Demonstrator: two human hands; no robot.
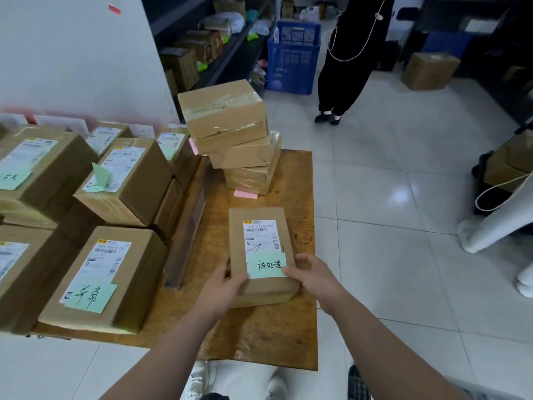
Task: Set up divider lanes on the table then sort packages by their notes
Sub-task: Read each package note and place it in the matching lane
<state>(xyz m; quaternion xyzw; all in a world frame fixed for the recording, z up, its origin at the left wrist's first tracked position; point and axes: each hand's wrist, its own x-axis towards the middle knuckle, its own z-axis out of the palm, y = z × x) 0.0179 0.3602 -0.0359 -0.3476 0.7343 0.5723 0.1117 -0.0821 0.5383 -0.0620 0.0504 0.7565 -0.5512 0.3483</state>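
A flat cardboard package (261, 226) with a shipping label and a green handwritten note (266, 265) lies on the wooden table (297, 183). My left hand (223, 281) grips its near left corner and my right hand (310, 274) grips its near right corner. A brown divider strip (187, 223) runs front to back on the table, left of this package. Left of the strip sit several labelled boxes (115, 272) with green notes. Behind the held package stands a stack of three boxes (233, 137), with a pink note (245, 194) at its foot.
A white wall (72, 53) rises behind the left boxes. A person in black (352, 53) stands on the tiled floor beyond the table, beside a blue crate (292, 56) and shelving with parcels. A cardboard box (429, 70) sits on the floor at far right.
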